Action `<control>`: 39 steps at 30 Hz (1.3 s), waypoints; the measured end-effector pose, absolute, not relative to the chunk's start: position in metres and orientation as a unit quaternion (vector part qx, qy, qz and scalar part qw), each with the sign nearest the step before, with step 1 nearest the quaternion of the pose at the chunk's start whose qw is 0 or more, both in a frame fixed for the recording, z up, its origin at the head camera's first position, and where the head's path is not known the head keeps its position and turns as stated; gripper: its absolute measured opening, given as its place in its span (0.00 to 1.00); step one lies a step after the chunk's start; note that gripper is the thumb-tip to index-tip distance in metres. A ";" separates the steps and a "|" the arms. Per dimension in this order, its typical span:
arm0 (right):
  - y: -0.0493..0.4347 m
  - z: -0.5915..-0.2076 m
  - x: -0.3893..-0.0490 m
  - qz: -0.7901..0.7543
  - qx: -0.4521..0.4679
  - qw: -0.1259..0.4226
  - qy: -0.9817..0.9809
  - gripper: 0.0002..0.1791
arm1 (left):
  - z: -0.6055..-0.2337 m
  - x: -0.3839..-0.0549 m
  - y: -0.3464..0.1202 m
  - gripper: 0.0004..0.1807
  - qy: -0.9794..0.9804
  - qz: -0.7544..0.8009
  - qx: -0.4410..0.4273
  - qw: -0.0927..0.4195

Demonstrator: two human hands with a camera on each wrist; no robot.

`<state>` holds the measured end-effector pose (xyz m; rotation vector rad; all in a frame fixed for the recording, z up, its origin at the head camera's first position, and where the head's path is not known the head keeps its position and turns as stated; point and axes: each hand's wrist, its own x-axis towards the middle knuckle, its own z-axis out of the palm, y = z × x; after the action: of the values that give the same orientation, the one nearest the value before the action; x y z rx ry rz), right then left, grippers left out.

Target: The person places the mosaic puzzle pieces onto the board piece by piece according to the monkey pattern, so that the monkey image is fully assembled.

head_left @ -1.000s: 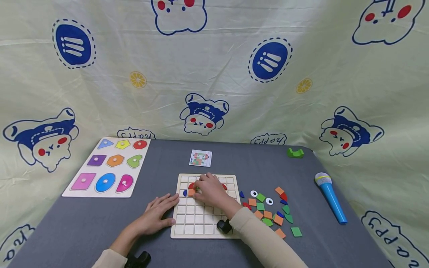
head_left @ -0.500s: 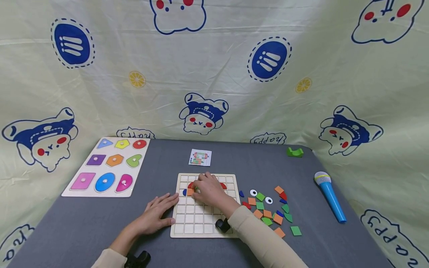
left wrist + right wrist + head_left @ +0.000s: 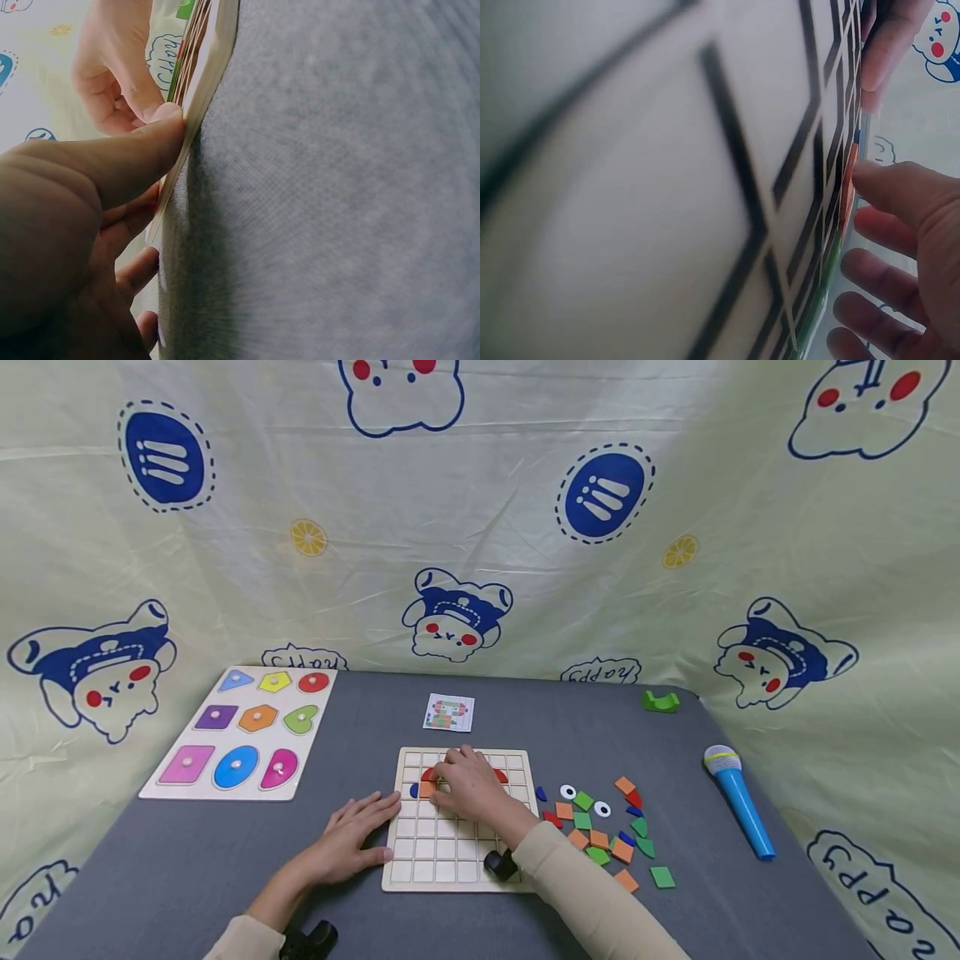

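Observation:
A light wooden grid board [image 3: 420, 852] lies on the table in front of the person. My left hand [image 3: 356, 835] rests at its left edge, fingers outstretched, with the thumb against the rim in the left wrist view. My right hand [image 3: 474, 787] reaches over the upper rows, thumb and index finger bent around a small green tile [image 3: 442, 782], largely hidden by the fingers. Beside these fingertips sit an orange square tile [image 3: 427, 790], a blue half-round tile [image 3: 414, 791] and a red tile [image 3: 427, 775]. Another red tile [image 3: 501, 777] shows past the knuckles.
Loose orange, green, red, blue and white pieces [image 3: 598, 840] are scattered right of the board. A pattern card [image 3: 448, 713] lies behind it. A shape puzzle [image 3: 157, 787] stands left; a toy microphone [image 3: 744, 810] and green curved block [image 3: 661, 702] lie right.

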<state>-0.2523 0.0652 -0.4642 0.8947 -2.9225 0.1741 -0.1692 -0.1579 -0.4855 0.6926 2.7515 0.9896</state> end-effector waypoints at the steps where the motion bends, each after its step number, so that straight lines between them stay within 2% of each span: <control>1: 0.067 -0.463 -0.252 0.063 0.291 0.041 -0.954 0.14 | -0.486 -0.169 -0.158 0.36 0.913 0.330 0.229 0.071; 12: 0.110 -0.450 -0.246 0.120 0.260 0.074 -0.955 0.14 | -0.485 -0.170 -0.156 0.36 0.915 0.330 0.219 0.077; 26: 0.195 -0.460 -0.241 0.110 0.209 0.105 -0.966 0.14 | -0.484 -0.169 -0.156 0.36 0.916 0.330 0.214 0.079; 39: 0.242 -0.471 -0.245 0.080 0.169 0.088 -0.978 0.13 | -0.485 -0.168 -0.156 0.36 0.915 0.331 0.216 0.081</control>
<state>-0.2454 0.2415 -0.4711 0.5026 -2.9126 0.2394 -0.1684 -0.1558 -0.4853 0.6456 2.7362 0.9882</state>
